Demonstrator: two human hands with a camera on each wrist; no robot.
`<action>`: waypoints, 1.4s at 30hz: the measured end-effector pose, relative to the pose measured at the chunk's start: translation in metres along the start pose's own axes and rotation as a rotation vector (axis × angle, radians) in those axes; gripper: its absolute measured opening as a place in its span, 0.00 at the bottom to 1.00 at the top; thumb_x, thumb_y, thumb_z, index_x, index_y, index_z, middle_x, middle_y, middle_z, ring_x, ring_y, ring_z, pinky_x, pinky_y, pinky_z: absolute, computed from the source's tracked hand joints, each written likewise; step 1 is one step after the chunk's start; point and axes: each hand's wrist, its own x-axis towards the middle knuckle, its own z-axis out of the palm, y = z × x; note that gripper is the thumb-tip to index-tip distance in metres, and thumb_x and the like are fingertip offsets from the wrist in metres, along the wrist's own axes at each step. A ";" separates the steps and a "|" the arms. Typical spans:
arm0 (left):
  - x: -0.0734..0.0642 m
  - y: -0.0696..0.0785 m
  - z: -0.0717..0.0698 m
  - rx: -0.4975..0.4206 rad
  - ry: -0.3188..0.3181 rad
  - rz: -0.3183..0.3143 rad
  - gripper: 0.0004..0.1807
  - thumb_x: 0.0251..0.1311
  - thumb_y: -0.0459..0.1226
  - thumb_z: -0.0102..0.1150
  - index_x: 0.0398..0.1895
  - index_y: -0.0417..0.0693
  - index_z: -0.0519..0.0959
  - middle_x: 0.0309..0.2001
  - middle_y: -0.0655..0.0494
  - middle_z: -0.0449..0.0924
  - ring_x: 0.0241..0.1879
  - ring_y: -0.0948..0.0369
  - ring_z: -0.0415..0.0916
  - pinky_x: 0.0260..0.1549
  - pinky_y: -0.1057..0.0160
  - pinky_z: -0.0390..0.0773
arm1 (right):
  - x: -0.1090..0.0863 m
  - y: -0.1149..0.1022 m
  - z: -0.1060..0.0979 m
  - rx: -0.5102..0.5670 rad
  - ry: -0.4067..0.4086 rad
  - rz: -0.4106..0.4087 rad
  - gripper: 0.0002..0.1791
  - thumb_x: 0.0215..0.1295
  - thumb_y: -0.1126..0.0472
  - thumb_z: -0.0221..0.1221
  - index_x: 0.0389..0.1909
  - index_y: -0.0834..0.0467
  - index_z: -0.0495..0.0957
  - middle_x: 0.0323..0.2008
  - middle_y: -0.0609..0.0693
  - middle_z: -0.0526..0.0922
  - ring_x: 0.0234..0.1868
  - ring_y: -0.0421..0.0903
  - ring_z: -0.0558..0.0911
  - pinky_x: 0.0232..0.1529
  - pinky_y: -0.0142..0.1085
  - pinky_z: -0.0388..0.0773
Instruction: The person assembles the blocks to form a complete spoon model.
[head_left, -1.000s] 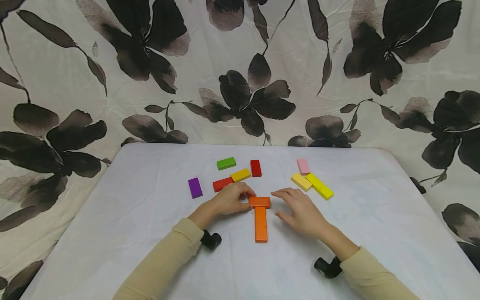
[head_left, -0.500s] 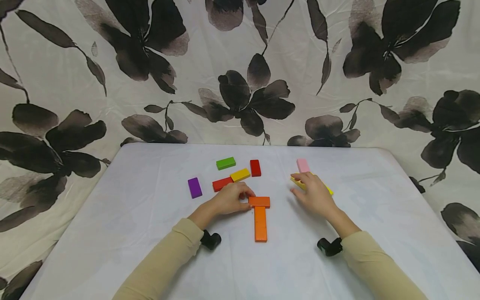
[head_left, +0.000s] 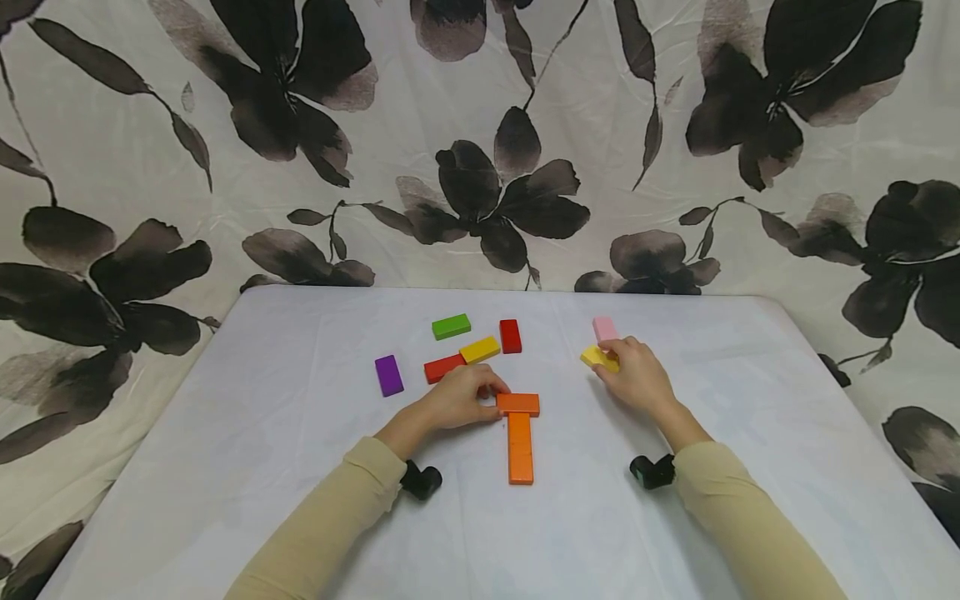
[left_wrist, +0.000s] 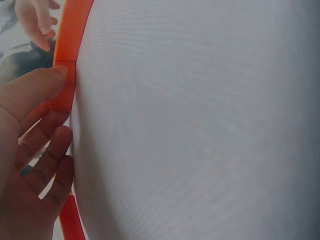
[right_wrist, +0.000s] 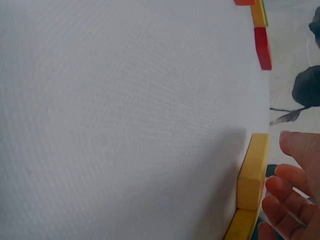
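Note:
My left hand (head_left: 453,400) pinches the left end of an orange block (head_left: 522,405), thumb against one side, in the left wrist view too. This block lies crosswise above an upright orange bar (head_left: 520,450), forming a T. At the right, my right hand (head_left: 637,375) is over a short yellow block (head_left: 597,359), thumb and forefinger at its sides in the head view. In the right wrist view the thumb (right_wrist: 297,145) stands apart from the pale yellow block (right_wrist: 253,170), fingers relaxed. A darker yellow block (right_wrist: 241,225) adjoins it; the right hand hides that one in the head view.
A pink block (head_left: 604,328) lies beyond the right hand. Farther left are a red block (head_left: 511,337), a green block (head_left: 451,327), a yellow block (head_left: 480,350) touching another red block (head_left: 444,368), and a purple block (head_left: 389,376). All lie on a white-covered table (head_left: 300,533).
My right hand has moved from beside the orange T rightward and away from me to the yellow blocks, its fingers drawing closer together. The left hand has stayed at the orange block.

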 end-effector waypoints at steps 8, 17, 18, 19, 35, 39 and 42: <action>-0.001 0.002 -0.001 -0.001 0.003 -0.010 0.14 0.49 0.37 0.67 0.42 0.51 0.82 0.35 0.60 0.78 0.35 0.63 0.70 0.35 0.69 0.72 | 0.002 0.001 0.004 -0.051 -0.036 0.078 0.22 0.56 0.56 0.63 0.49 0.64 0.78 0.39 0.60 0.75 0.39 0.55 0.74 0.43 0.48 0.73; -0.001 -0.001 0.001 -0.014 0.016 0.012 0.14 0.49 0.37 0.66 0.42 0.49 0.82 0.35 0.60 0.78 0.35 0.63 0.70 0.34 0.69 0.73 | 0.003 -0.001 0.006 -0.119 -0.078 0.095 0.25 0.55 0.53 0.62 0.51 0.63 0.75 0.38 0.58 0.75 0.36 0.52 0.76 0.38 0.46 0.75; -0.001 -0.001 0.002 -0.006 0.021 0.023 0.14 0.49 0.36 0.66 0.42 0.49 0.82 0.35 0.60 0.78 0.34 0.63 0.70 0.34 0.69 0.73 | 0.003 -0.002 0.006 -0.133 -0.082 0.092 0.25 0.55 0.53 0.62 0.51 0.63 0.75 0.38 0.58 0.75 0.36 0.52 0.76 0.38 0.46 0.75; -0.001 -0.001 0.002 -0.003 0.024 0.025 0.14 0.49 0.36 0.66 0.42 0.49 0.82 0.35 0.60 0.78 0.34 0.63 0.70 0.34 0.69 0.73 | 0.004 -0.002 0.007 -0.144 -0.084 0.093 0.25 0.55 0.53 0.61 0.51 0.63 0.75 0.38 0.58 0.75 0.35 0.52 0.76 0.37 0.46 0.75; 0.001 -0.002 0.003 0.021 0.011 -0.008 0.14 0.49 0.38 0.67 0.42 0.52 0.82 0.35 0.62 0.77 0.34 0.65 0.69 0.35 0.69 0.72 | -0.010 -0.021 0.005 -0.094 -0.030 0.048 0.21 0.54 0.56 0.63 0.47 0.62 0.77 0.41 0.58 0.77 0.38 0.54 0.77 0.38 0.47 0.75; 0.000 -0.001 0.002 0.024 0.010 -0.013 0.14 0.49 0.38 0.67 0.42 0.52 0.82 0.35 0.62 0.77 0.34 0.65 0.69 0.35 0.69 0.72 | -0.019 -0.030 0.005 -0.082 -0.034 0.019 0.20 0.53 0.57 0.64 0.46 0.61 0.78 0.42 0.56 0.77 0.37 0.52 0.78 0.38 0.44 0.75; 0.000 -0.001 0.002 0.021 0.006 -0.022 0.14 0.49 0.38 0.67 0.42 0.51 0.82 0.35 0.62 0.77 0.34 0.65 0.69 0.35 0.69 0.72 | -0.027 -0.036 0.004 -0.075 -0.048 -0.005 0.20 0.53 0.57 0.64 0.46 0.60 0.78 0.38 0.55 0.78 0.36 0.50 0.78 0.38 0.42 0.76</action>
